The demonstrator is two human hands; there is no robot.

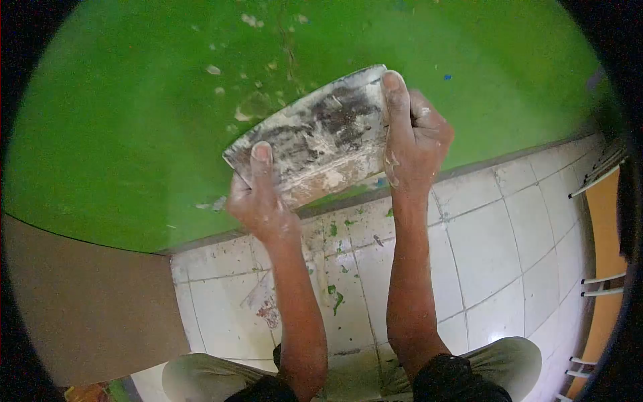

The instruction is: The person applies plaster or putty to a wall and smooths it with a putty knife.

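A wide putty scraper [325, 137], smeared with white and dark grey filler, is tilted against the green wall [134, 114]. My left hand [264, 208] grips its lower left end, thumb on the near face. My right hand [416, 144] is closed round its right end, the thumb pressed near the top corner. The fingers behind the scraper are mostly hidden. Its long upper edge appears to touch the wall, though I cannot be sure. Just above it, the wall shows bare pale patches [253, 107] and a thin crack [290, 53]. White dust coats both hands.
White floor tiles [482, 234] meet the wall's foot, with green paint flakes [336, 298] scattered on them. A brown panel [94, 301] stands at the left. Orange furniture with metal legs [599, 288] lines the right side. My bent knees [509, 362] are at the bottom.
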